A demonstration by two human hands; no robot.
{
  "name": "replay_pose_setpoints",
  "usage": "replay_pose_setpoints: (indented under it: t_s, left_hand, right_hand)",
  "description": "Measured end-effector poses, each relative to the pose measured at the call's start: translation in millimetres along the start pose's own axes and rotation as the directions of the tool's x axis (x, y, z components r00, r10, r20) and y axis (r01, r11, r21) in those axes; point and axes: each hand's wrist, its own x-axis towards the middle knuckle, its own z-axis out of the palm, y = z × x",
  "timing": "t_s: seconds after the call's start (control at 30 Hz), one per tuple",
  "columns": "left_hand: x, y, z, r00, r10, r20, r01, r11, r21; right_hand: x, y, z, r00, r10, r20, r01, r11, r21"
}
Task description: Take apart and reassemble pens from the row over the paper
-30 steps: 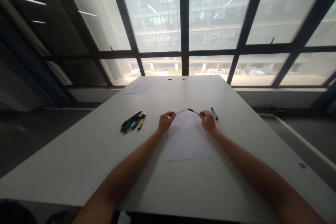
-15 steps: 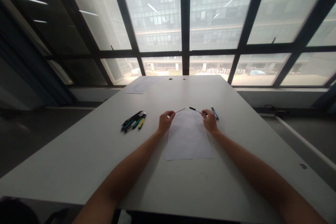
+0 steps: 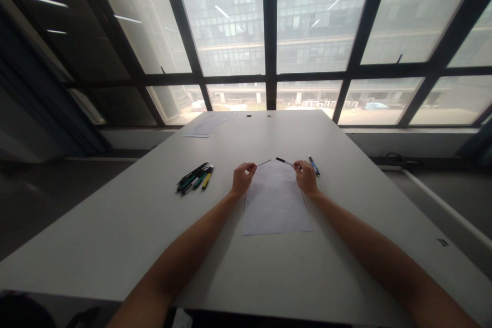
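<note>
My left hand [image 3: 242,178] pinches a thin dark pen refill [image 3: 264,162] between thumb and fingertips, its pale tip pointing right and slightly up. Opposite it, my right hand [image 3: 306,177] grips a pen barrel [image 3: 285,161] with a black grip section, angled up to the left. A small gap seems to separate the refill's tip from the barrel's open end. Both are above the top edge of a white sheet of paper [image 3: 277,212]. Just beyond my right hand lies a blue pen [image 3: 314,165] on the table.
A pile of several black, green and yellow pens [image 3: 194,179] lies left of the paper on the white table [image 3: 284,271]. Other papers [image 3: 205,125] rest at the far left edge. A small dark sticker [image 3: 443,242] is at the right edge. Large windows [image 3: 307,20] stand behind.
Almost nothing differs. The pen barrel in my right hand has shifted very slightly left; the refill in my left hand stays in place.
</note>
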Motion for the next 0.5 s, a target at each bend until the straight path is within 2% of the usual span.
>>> replay_pose_setpoints:
  t_s: [0.5]
  left_hand:
    - [-0.3, 0.7, -0.4, 1.0, -0.019, -0.025, 0.018, 1.0, -0.02]
  right_hand:
    - [1.0, 7.1, 3.2, 0.999, 0.052, -0.012, -0.051, 0.997, 0.055]
